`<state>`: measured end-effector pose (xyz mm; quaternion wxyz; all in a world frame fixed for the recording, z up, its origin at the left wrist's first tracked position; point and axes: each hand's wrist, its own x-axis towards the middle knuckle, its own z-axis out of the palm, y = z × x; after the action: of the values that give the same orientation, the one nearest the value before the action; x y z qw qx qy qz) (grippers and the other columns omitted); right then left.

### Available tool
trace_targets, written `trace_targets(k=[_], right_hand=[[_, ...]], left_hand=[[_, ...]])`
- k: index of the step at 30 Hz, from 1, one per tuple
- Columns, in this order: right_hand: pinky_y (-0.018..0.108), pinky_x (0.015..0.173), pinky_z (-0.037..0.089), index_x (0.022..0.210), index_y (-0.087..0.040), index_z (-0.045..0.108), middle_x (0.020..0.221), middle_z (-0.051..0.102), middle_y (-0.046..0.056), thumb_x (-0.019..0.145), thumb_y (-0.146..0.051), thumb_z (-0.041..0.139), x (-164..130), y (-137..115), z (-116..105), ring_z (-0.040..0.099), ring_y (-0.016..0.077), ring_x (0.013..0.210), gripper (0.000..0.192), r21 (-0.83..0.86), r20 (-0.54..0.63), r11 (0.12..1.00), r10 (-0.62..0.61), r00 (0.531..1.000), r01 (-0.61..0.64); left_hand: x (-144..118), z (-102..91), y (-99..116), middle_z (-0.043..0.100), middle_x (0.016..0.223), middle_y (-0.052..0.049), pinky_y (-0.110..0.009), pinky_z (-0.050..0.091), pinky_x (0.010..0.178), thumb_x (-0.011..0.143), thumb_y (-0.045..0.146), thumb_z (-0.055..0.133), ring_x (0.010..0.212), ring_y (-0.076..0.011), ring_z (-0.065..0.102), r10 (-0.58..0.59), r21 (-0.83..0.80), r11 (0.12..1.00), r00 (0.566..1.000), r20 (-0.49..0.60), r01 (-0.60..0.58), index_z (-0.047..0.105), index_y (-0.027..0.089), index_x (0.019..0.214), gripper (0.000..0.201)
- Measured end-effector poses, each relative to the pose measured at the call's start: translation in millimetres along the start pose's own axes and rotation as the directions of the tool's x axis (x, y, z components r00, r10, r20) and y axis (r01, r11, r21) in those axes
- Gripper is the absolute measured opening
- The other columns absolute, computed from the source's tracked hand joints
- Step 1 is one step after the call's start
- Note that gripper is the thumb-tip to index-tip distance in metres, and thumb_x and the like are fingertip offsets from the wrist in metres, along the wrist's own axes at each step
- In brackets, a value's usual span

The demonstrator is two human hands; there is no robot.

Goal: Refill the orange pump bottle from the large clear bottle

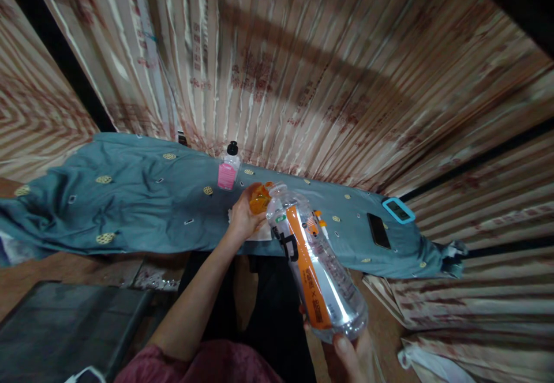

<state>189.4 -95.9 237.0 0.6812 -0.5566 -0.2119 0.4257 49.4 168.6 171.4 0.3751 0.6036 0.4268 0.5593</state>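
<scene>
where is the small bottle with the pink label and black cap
In the head view, the small pink-labelled bottle stands upright on the blue-grey cloth, near the striped curtain, beyond the left hand.

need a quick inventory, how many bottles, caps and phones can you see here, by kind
bottles: 2, the clear bottle with orange label held by the right hand, and the pink-label bottle standing on the blue cloth
loose caps: 1, the orange cap in the left hand
phones: 2, a dark phone and a phone in a blue case
total: 5
</scene>
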Motion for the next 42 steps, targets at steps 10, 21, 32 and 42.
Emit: trace_targets(k=[10, 21, 32, 42], right_hand=[[0.031, 0.066, 0.064, 0.109, -0.022, 0.069, 0.085, 0.084, 0.007, 0.062, -0.054, 0.097, -3, -4, 6, 0.08, 0.0236, 0.067, 0.063, 0.0, -0.01, 1.0, 0.021, 1.0, -0.021], [0.029, 0.074, 0.065, 0.115, -0.023, 0.066, 0.095, 0.085, 0.009, 0.045, -0.048, 0.105, -6, 1, 8, 0.083, 0.0267, 0.084, 0.083, 0.067, -0.063, 0.995, 0.072, 0.995, -0.068], [0.033, 0.07, 0.065, 0.114, -0.024, 0.067, 0.094, 0.085, 0.008, 0.04, -0.055, 0.105, -9, -6, 21, 0.08, 0.0232, 0.073, 0.089, 0.072, -0.094, 0.992, 0.109, 0.99, -0.103], [0.032, 0.071, 0.067, 0.119, -0.025, 0.068, 0.103, 0.085, 0.009, 0.038, -0.054, 0.106, -4, 1, 12, 0.083, 0.0281, 0.084, 0.094, 0.099, -0.045, 0.992, 0.087, 0.995, -0.082]], left_hand=[[0, 1.3, 0, 0.076, 0.13, -0.014, -0.048, 0.057, 0.109, 0.069, 0.032, 0.086, 0.122, -0.0323, 0.074, -0.009, -0.014, 1.0, 1.0, -0.009, 0.009, 0.063, 0.02, 0.129, 0.065], [0, -0.9, 0, 0.074, 0.134, -0.014, -0.048, 0.057, 0.11, 0.07, 0.038, 0.086, 0.124, -0.0327, 0.072, 0.007, 0.055, 0.998, 1.0, 0.003, -0.007, 0.063, 0.02, 0.13, 0.068], [3, -5.6, 1, 0.075, 0.132, -0.014, -0.048, 0.058, 0.108, 0.072, 0.044, 0.081, 0.12, -0.033, 0.074, 0.014, 0.097, 0.995, 1.0, 0.026, -0.017, 0.058, 0.018, 0.135, 0.072], [2, -4.0, 3, 0.075, 0.131, -0.014, -0.048, 0.058, 0.107, 0.075, 0.051, 0.08, 0.12, -0.0328, 0.074, 0.038, 0.074, 0.996, 0.999, 0.027, -0.039, 0.059, 0.018, 0.134, 0.07]])
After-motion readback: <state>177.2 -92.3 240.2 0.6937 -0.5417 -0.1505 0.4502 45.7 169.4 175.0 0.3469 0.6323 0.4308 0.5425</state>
